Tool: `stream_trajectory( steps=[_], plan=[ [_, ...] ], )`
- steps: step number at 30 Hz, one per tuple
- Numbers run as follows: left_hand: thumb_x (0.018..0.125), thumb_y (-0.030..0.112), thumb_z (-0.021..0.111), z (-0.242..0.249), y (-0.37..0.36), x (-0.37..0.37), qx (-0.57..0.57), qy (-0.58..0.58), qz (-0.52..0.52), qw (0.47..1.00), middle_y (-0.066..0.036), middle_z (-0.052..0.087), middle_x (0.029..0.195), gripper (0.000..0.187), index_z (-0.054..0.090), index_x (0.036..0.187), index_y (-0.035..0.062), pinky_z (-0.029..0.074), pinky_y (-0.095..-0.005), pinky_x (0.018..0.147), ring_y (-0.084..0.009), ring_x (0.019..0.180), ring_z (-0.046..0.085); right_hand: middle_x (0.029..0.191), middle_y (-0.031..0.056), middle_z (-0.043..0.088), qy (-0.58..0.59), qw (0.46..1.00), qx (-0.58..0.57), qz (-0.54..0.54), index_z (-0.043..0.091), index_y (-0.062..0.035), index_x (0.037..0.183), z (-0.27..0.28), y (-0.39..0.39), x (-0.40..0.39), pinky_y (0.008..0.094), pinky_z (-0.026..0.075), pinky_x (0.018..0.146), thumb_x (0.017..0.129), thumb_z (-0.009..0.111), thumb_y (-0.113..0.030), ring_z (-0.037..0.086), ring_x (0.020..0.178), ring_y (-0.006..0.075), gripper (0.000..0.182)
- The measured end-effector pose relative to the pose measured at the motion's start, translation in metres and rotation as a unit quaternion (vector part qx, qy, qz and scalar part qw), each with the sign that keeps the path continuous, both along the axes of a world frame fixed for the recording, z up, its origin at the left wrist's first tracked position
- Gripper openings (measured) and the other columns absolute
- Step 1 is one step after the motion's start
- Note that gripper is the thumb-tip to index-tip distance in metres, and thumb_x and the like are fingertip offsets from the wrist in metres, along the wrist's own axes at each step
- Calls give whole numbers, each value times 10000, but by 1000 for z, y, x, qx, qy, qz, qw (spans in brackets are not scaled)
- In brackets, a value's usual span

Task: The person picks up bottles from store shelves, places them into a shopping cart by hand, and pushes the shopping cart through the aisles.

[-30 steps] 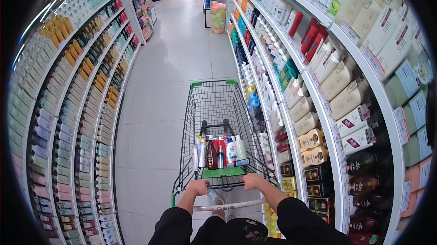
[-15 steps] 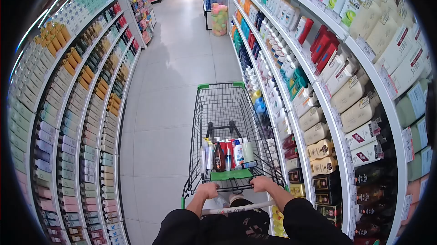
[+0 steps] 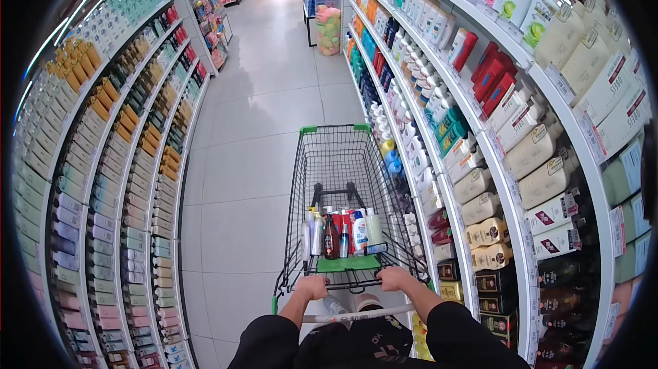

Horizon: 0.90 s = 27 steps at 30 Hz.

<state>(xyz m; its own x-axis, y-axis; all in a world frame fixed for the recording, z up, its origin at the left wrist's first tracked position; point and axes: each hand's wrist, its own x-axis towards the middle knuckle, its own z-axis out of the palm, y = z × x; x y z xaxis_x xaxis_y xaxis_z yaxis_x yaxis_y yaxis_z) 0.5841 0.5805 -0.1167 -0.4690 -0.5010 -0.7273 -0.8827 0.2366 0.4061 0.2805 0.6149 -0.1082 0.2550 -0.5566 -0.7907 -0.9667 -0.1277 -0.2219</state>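
A black wire shopping cart (image 3: 329,134) with green corner pieces stands in front of me. My left hand (image 3: 312,287) is wrapped round the black bar at the cart's near edge. On the same bar, further right, my right hand (image 3: 395,278) is closed too. Just beyond my hands is a green panel (image 3: 348,263). Behind it, several bottles stand in the basket: a brown bottle (image 3: 331,241), a white-and-blue pump bottle (image 3: 360,230) and a pale green bottle (image 3: 373,226). A small dark blue tube (image 3: 375,248) lies on its side. The white handle (image 3: 356,315) runs nearer my body.
Shelves of bottles and boxes line both sides, the right shelf (image 3: 488,146) close to the cart and the left shelf (image 3: 89,184) further off. Grey tiled floor (image 3: 236,163) runs ahead. A clear bin of coloured balls (image 3: 328,30) stands at the right end of the aisle.
The cart and I have moved slightly forward along the aisle; products on both shelves have shifted nearer. Both hands keep their grip, and the bottles stay in place in the basket.
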Motion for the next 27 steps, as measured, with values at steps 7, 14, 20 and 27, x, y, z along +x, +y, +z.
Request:
stream_trajectory(
  steps=[7,14,20,27],
  plan=[
    [761,252,537,-9,-7,2,-4,2,-4,1000,-128,675,1210,529,648,1278,238,508,-417,958,-288,1141,633,1005,176,706,-9,1000,-26,-6,705,-101,1044,-11,-2,-2,481,526,844,796,572,-250,661,974,368,318],
    [763,250,542,-3,-10,3,-2,5,-4,1000,-125,676,1209,523,649,1275,228,507,-415,959,-288,1139,633,988,178,706,-15,999,-37,3,703,-98,1022,-13,-3,-2,486,527,830,799,576,-257,662,960,371,302],
    [764,250,555,-6,-10,3,-2,9,-3,1000,-121,676,1211,522,648,1277,227,507,-414,959,-285,1136,635,976,178,704,-6,999,-31,-11,703,-103,1006,-3,-5,2,488,526,825,803,578,-260,661,961,371,286],
    [767,261,563,-5,-12,3,1,4,-10,1000,-120,677,1210,521,643,1281,226,505,-415,962,-281,1136,634,984,177,702,-9,999,-27,-19,700,-97,984,4,-6,3,489,525,820,799,579,-257,661,958,372,273]
  ],
)
